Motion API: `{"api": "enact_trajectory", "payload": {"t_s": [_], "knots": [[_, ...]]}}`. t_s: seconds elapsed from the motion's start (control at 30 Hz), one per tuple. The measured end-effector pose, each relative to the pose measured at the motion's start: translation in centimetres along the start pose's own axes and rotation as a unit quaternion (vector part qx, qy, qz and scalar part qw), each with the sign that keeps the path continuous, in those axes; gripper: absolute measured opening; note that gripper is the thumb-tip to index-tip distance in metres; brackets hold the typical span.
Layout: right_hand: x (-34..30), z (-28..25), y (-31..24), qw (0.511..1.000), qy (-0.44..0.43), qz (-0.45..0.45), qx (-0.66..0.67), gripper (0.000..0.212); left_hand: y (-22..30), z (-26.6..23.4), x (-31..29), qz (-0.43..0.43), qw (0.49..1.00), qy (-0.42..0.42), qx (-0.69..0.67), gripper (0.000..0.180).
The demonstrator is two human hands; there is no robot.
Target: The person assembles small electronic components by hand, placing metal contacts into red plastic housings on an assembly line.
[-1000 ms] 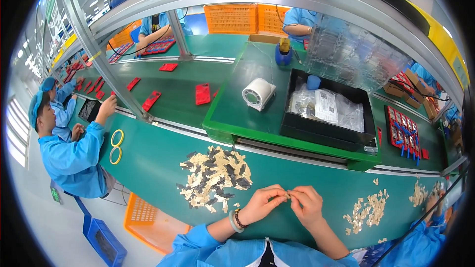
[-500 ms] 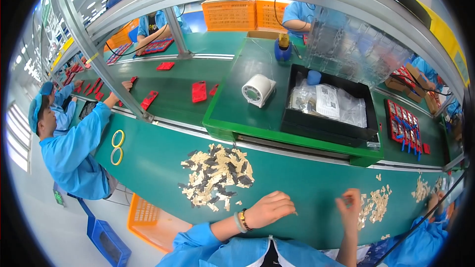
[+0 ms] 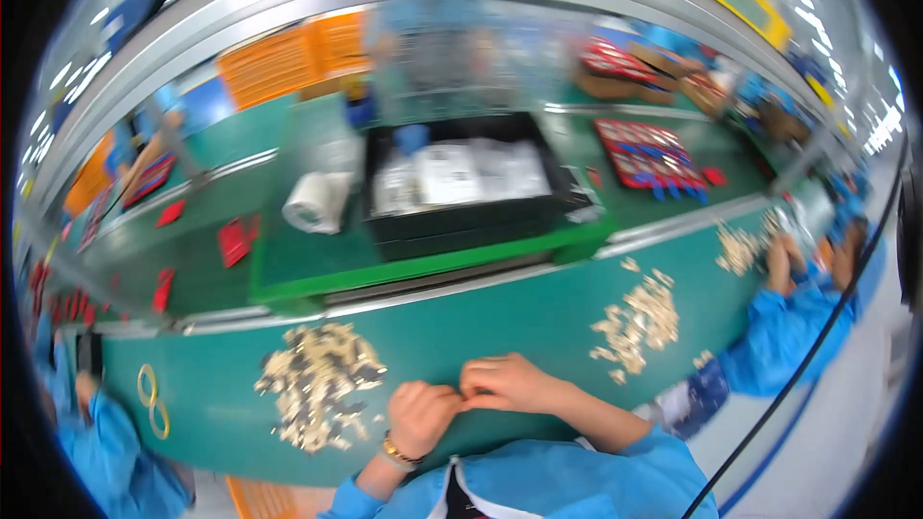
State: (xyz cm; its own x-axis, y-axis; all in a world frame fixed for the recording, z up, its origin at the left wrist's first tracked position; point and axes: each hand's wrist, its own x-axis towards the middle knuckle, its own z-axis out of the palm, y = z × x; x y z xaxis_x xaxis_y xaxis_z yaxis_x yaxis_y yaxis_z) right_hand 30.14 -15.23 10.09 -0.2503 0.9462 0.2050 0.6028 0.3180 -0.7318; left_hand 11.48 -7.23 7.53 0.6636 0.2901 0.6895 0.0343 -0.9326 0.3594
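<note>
My left hand (image 3: 421, 417), with bracelets at its wrist, meets my right hand (image 3: 507, 383) over the green worktop (image 3: 519, 322). The fingertips of both are pinched together and touch. Whatever lies between them is hidden and too small to make out. Left of my hands is a pile of small cream and black pieces (image 3: 319, 380). To their right lies a looser heap of small cream pieces (image 3: 636, 320).
Beyond the worktop stands a green-edged platform with a black box (image 3: 461, 221) of plastic bags and a white fan-like device (image 3: 317, 202). Yellow tape rings (image 3: 152, 401) lie at left. Co-workers in blue sit on either side. A dark cable (image 3: 817, 365) crosses at right.
My view has swung to the right, and the picture is blurred. My hands were apart; now they have come together, the right hand having left the side of the cream heap.
</note>
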Motion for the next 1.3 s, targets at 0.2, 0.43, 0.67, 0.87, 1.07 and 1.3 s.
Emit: {"api": "enact_trajectory", "payload": {"t_s": [0.2,0.43,0.67,0.87,1.07,1.3], "knots": [[-3.5,0.4,0.6,0.998,0.059,0.025,-0.020,0.018,0.4,1.5,1.4,-0.041,0.999,-0.007,-0.003,0.020],[-7.8,-0.9,2.9,0.903,0.145,0.205,-0.348,0.026,-1.1,2.7,0.8,-0.139,0.979,-0.147,-0.020,0.027],[-0.9,4.2,1.8,0.953,0.176,0.023,-0.245,0.018,-0.2,3.3,-0.8,-0.197,0.975,-0.094,-0.037,0.040],[1.3,7.0,5.0,0.940,0.327,0.093,-0.010,0.008,-2.4,3.7,-1.8,-0.252,0.962,-0.039,0.099,0.057],[2.8,6.8,8.6,0.881,0.342,0.222,0.239,0.005,-4.0,3.5,-2.7,-0.248,0.936,-0.214,0.130,0.073],[4.5,5.6,7.5,0.863,0.371,0.232,0.253,0.015,-4.8,5.6,-2.6,-0.228,0.951,-0.140,0.156,0.073]]}}
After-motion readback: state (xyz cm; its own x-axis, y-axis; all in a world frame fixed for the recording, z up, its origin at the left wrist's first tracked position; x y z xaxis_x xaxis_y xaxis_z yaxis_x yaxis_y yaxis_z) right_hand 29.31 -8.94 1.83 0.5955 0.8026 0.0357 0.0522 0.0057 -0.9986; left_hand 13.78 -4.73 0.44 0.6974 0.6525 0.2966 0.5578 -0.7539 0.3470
